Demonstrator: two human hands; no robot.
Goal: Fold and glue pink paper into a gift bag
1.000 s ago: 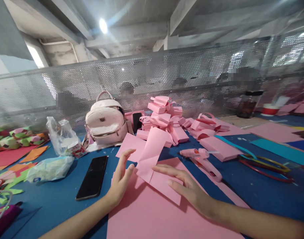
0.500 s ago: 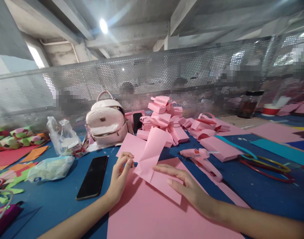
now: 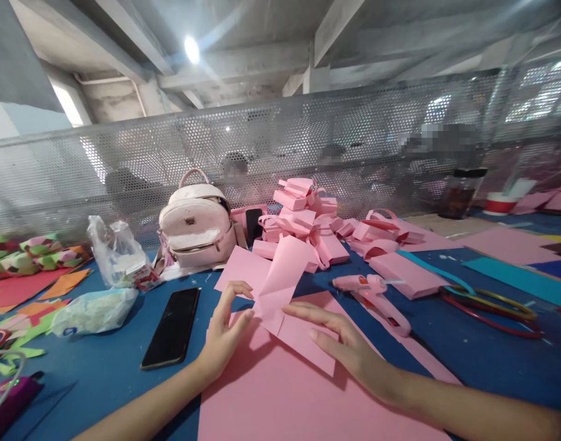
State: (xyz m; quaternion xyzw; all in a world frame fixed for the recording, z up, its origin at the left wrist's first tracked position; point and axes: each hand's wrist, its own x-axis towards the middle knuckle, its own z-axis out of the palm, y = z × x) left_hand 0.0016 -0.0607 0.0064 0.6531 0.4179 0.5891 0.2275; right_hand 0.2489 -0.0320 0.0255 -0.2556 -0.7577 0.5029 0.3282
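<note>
A folded piece of pink paper [image 3: 303,343] lies at an angle over a large pink sheet [image 3: 262,401], its upper flap [image 3: 285,266] sticking up towards the back. Stretched fingers of my right hand [image 3: 349,346] rest on top of the folded paper, thumb and forefinger apart. At the paper's left edge, my left hand [image 3: 225,334] is open and holds nothing, its fingers slightly bent and its thumb tip close to the paper. Behind that hand lies another pink piece [image 3: 239,269]. A pink glue gun [image 3: 375,297] lies to the right of my right hand.
On the left are a black phone [image 3: 173,327], a plastic packet [image 3: 94,311] and a clear bag [image 3: 115,251]. A pale backpack [image 3: 195,223] and a pile of pink paper bags [image 3: 303,214] stand behind. Coloured hoops [image 3: 496,306] lie right; a mesh partition [image 3: 271,135] crosses the back.
My left hand has shifted slightly right, with its thumb and fingers spreading wider apart beside the paper. The right hand and the folded paper have hardly moved.
</note>
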